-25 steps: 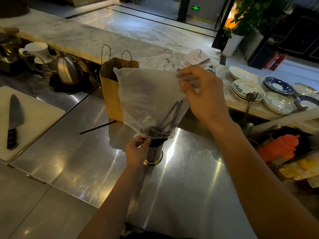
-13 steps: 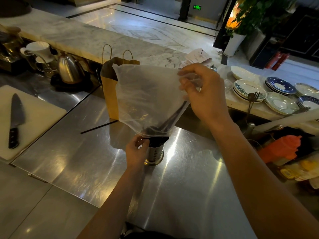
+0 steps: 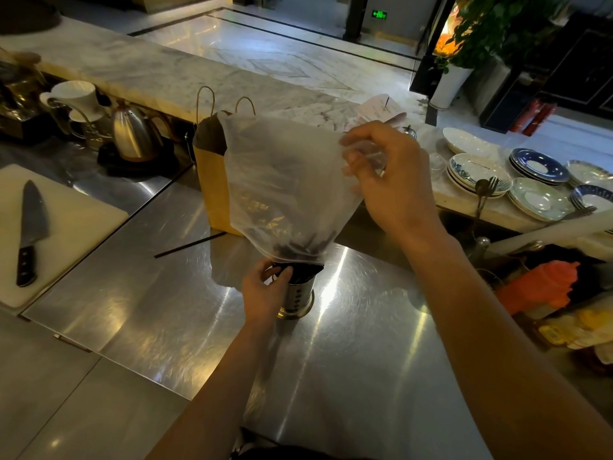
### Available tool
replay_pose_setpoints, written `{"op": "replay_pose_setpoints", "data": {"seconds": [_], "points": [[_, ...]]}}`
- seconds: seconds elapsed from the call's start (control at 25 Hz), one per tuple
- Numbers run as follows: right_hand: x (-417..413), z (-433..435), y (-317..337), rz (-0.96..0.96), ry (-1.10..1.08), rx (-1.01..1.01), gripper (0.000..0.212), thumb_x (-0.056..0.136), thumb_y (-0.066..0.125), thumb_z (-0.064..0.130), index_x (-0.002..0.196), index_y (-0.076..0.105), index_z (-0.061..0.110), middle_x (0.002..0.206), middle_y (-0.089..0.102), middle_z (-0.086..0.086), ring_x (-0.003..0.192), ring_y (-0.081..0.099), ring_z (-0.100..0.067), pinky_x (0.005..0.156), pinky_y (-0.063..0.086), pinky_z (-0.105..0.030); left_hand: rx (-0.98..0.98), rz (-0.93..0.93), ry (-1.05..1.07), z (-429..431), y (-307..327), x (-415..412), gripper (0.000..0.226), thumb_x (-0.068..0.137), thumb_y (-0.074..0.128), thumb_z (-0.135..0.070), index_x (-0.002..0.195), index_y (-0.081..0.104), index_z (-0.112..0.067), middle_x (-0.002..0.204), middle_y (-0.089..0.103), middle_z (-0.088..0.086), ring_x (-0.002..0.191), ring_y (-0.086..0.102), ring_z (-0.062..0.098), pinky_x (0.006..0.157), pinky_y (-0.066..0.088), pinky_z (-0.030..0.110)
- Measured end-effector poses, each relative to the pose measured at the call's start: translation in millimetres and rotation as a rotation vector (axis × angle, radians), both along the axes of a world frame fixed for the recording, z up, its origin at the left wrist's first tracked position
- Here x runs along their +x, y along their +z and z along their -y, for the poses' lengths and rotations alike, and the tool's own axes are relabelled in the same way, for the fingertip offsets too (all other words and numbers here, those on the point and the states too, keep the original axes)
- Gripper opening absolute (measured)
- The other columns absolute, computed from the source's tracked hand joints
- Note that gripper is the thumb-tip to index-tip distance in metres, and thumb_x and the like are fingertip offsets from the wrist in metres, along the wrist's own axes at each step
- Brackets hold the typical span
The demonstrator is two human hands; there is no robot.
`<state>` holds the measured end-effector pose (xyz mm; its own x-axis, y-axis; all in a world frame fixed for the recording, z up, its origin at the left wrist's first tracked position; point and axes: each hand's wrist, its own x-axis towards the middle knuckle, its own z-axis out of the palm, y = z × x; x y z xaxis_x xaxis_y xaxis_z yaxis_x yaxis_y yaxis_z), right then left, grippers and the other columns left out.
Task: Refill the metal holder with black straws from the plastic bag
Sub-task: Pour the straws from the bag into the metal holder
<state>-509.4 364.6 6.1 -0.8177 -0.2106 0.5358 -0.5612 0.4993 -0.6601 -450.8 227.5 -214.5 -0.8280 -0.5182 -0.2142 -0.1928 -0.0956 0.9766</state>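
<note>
At frame centre, low on the steel counter point(image 3: 159, 313): a bag upended over a holder.
Nearest, the left hand point(image 3: 263, 292) grips the upright metal holder point(image 3: 298, 298) near its rim. The plastic bag point(image 3: 285, 174) hangs mouth-down onto it, black straws point(image 3: 298, 249) bunched at the bottom. Higher and to the right, well apart from the left, the right hand point(image 3: 388, 180) pinches the bag's top corner. Beyond, a loose straw point(image 3: 189, 246) lies beside a brown paper bag point(image 3: 212, 187); plates point(image 3: 477, 172) sit far right.
</note>
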Motion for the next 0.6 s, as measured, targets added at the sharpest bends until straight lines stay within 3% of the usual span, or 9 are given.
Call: {"op": "replay_pose_setpoints", "data": {"seconds": [0.36,0.6], "points": [[2.9,1.3,3.3,-0.016,0.009,-0.006,0.014,0.094,0.058,0.010,0.101,0.067,0.019,0.091,0.063,0.018,0.083,0.067,-0.001,0.075,0.054,-0.014,-0.040,-0.020,-0.039,-1.9,3.7,-1.3,0.025,0.084,0.074,-0.018,0.108,0.068,-0.025,0.109,0.073,-0.001,0.109,0.066,0.021,0.100,0.049,0.049],[3.0,1.3,5.8,-0.024,0.008,-0.004,0.014,0.094,0.059,0.011,0.102,0.067,0.019,0.092,0.063,0.018,0.086,0.067,-0.002,0.076,0.055,-0.016,-0.046,-0.026,-0.052,-1.8,1.2,-2.0,0.032,0.083,0.075,-0.018,0.115,0.068,-0.022,0.112,0.073,-0.001,0.108,0.067,0.020,0.100,0.050,0.049]]}}
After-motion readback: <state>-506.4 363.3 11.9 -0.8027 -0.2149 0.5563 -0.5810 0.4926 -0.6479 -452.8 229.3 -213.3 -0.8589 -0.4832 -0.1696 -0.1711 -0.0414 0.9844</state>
